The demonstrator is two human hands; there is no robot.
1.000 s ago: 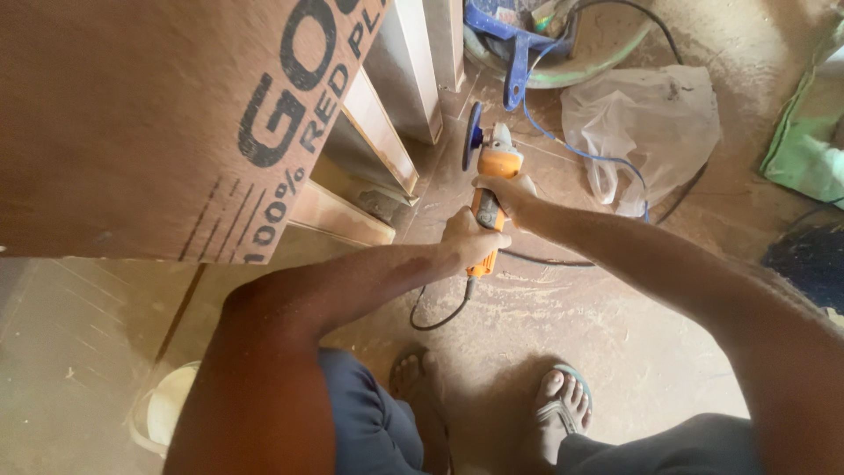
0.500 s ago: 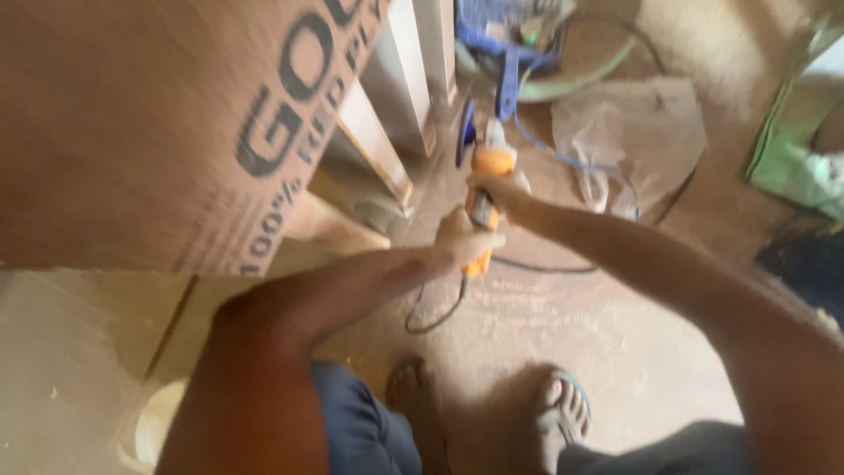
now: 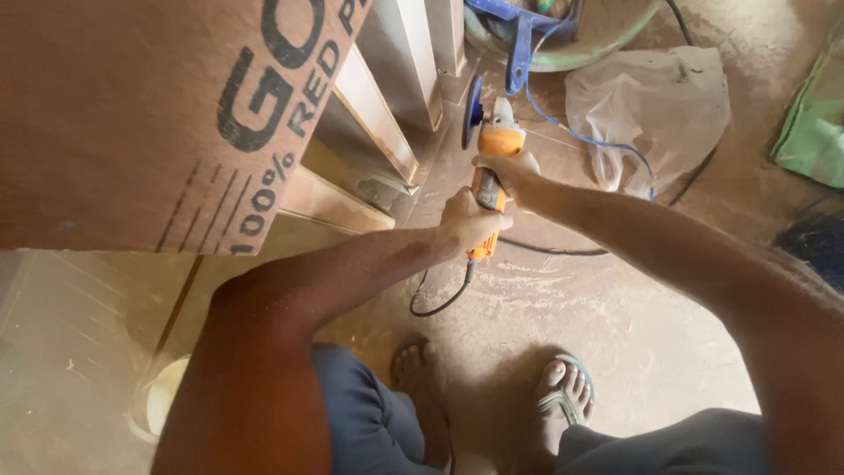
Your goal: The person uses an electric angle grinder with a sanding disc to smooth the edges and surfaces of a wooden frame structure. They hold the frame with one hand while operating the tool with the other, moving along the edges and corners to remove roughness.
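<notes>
The person holds an orange angle grinder with both hands, low over the dusty floor. The left hand is closed around the rear part of the grinder's body, near the place where the black cable comes out. The right hand is wrapped around the front part of the body, just behind the grey head. The blue disc sits at the front end of the grinder and stands on its edge, turned to the wooden panels that lean just beside it. Whether the disc touches the wood I cannot tell; the gap there is too small to see.

From the grinder's rear the black cable makes a loop on the floor, toward the person's feet in sandals. On the far side of the grinder, beyond the disc, there is a blue tool resting in a round green basin, and a thin blue wire runs from there past the grinder's right side. Also right of the grinder lies a crumpled clear plastic bag, and further right a green cloth. Left of the grinder, a big brown plywood sheet with dark printed letters fills the upper corner of the view. Near the person's left knee, well apart from the grinder, a pale round bucket shows only partly.
</notes>
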